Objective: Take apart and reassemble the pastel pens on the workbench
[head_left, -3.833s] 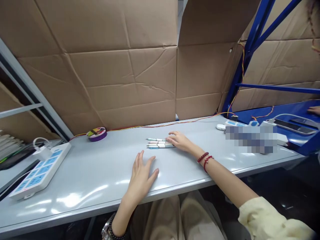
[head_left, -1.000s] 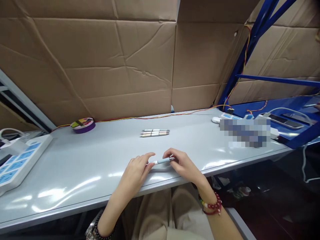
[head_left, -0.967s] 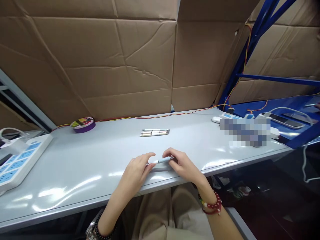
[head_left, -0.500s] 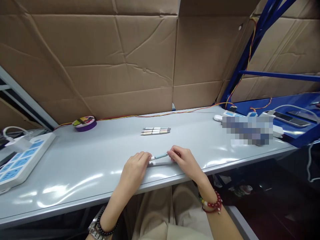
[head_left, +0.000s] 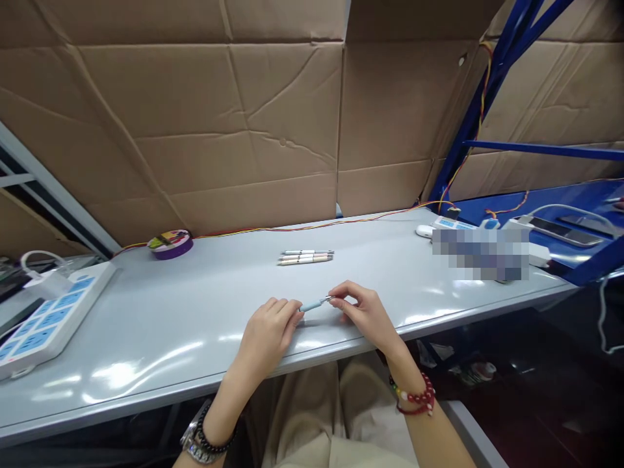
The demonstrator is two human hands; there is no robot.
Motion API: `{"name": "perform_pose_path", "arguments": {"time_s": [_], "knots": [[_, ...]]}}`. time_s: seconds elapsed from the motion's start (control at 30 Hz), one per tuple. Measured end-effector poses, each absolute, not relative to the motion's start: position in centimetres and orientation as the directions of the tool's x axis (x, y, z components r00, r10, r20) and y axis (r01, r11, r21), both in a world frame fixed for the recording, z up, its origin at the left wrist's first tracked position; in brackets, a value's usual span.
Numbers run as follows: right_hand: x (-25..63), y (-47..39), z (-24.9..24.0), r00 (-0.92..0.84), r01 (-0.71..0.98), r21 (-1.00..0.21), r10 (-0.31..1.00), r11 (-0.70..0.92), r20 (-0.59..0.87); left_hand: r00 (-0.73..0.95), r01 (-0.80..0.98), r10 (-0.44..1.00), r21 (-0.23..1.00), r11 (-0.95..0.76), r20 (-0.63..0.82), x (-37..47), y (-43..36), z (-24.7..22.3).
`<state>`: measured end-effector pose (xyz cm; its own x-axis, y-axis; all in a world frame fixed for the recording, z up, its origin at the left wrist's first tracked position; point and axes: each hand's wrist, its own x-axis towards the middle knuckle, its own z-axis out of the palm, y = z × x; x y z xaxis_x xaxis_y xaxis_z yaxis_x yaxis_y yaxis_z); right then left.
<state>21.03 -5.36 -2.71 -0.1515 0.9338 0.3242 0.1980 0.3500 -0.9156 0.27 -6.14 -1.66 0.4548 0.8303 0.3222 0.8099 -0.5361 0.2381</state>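
Head view: light-blue pen [head_left: 312,305], silver-tipped, lies between both hands, six o'clock of the grouped pens [head_left: 305,257]. Left hand [head_left: 269,331] pinches its barrel, fingers closed; right hand [head_left: 363,312] narrowly pinches the silver end.

From seven o'clock my bare left forearm [head_left: 229,396] reaches in, and my left hand [head_left: 268,329] lies back up, fingers together and curled, thumb closed against them, aimed at one o'clock. My right forearm [head_left: 429,432] enters from five o'clock; its hand, my right hand [head_left: 368,315], points to ten, thumb and index finger pinched, fingertips near the left's.
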Motion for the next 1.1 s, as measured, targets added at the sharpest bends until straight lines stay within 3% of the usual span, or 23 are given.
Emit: {"name": "perform_pose_path", "arguments": {"time_s": [0.5, 0.8, 0.97, 1.1], "knots": [[21.04, -5.64, -2.40, -0.231, 0.235, -0.892, 0.914, 0.385, 0.334, 0.609, 0.674, 0.721, 0.265, -0.690, 0.330, 0.11, -6.43, -1.49], [21.08, -5.62, -2.62, -0.144, 0.223, -0.887, 0.914, 0.404, 0.380, 0.588, 0.724, 0.722, 0.160, -0.671, 0.365, 0.03, -6.43, -1.70], [21.14, -5.63, -2.49, -0.034, 0.224, -0.883, 0.909, 0.412, 0.416, 0.549, 0.718, 0.719, 0.200, -0.667, 0.425, -0.04, -6.52, -1.65], [21.01, -5.80, -2.21, -0.167, 0.239, -0.858, 0.890, 0.455, 0.425, 0.557, 0.721, 0.722, 0.192, -0.666, 0.411, -0.06, -6.54, -1.72]]}}
